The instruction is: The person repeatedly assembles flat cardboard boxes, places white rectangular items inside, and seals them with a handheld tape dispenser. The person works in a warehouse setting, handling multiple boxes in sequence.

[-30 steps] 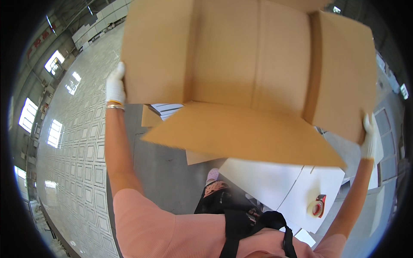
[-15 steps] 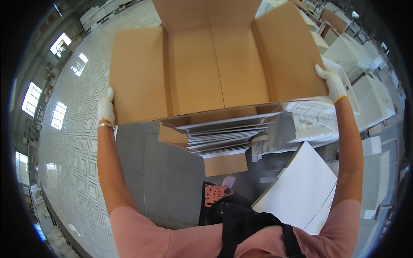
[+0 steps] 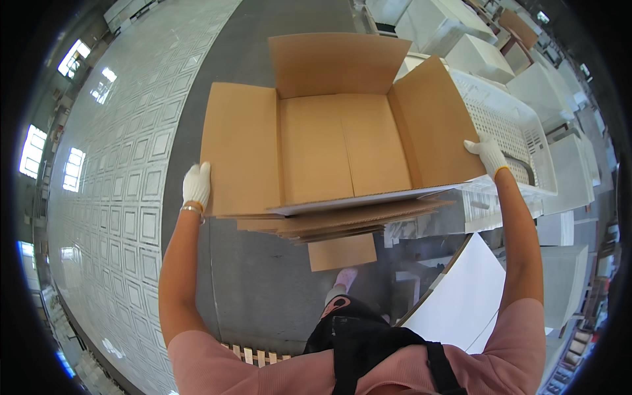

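Observation:
An open cardboard box (image 3: 315, 148) with its flaps folded outward is held out in front of me, and its bare brown inside faces me. My left hand (image 3: 197, 185), in a white knit glove, grips the outer edge of the left flap. On the opposite side my right hand (image 3: 488, 155), gloved the same way, holds the right flap's edge with the thumb over the inner face. Directly beneath the box show the layered edges of several brown cardboard pieces (image 3: 355, 222). One brown flap (image 3: 342, 253) sticks out below them, towards my feet.
A white plastic crate (image 3: 540, 141) stands beside my right hand, with white blocky pieces (image 3: 480, 58) beyond it. A white panel (image 3: 454, 293) leans near my right arm. Panels with square patterns (image 3: 125, 191) cover the left side. A wooden slatted piece (image 3: 260, 356) lies by my left elbow.
The box has come down and looks smaller, its far flap now fully in view. Both hands moved inward with it, keeping their grip. Brown edges show beneath where white-faced layers were visible.

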`<state>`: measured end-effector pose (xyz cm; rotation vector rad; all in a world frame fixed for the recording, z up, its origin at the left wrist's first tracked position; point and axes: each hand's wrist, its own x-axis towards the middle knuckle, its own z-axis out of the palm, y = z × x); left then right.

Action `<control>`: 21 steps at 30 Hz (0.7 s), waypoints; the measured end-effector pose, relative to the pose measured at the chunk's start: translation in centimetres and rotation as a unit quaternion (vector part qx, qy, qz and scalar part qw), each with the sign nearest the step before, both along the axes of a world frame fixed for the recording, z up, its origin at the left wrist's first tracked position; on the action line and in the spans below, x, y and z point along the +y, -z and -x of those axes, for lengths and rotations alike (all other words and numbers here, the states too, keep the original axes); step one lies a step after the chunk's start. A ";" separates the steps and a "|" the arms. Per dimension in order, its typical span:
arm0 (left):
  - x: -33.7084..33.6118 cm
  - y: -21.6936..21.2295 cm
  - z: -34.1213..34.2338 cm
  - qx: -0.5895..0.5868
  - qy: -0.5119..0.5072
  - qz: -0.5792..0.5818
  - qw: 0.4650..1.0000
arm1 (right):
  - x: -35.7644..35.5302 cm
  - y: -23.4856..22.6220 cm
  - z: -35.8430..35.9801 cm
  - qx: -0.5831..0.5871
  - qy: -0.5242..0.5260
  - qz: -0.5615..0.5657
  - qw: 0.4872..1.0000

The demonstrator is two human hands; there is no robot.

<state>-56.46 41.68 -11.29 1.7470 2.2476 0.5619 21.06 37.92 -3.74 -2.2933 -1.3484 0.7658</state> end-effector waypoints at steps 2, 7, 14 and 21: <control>-0.7 1.1 1.6 0.061 0.011 0.078 0.995 | 0.2 0.7 -0.5 -0.092 -0.010 0.033 0.995; 0.1 -3.7 -3.3 0.289 0.049 0.054 0.955 | -0.9 -1.5 2.5 -0.243 -0.035 0.017 0.969; 11.7 -12.5 -18.8 0.298 0.320 -0.307 0.845 | -4.0 -9.6 19.6 -0.076 -0.501 -0.171 0.845; 25.4 -9.1 -27.3 0.323 0.304 -0.279 0.851 | -9.2 -4.2 22.5 -0.167 -0.558 -0.051 0.811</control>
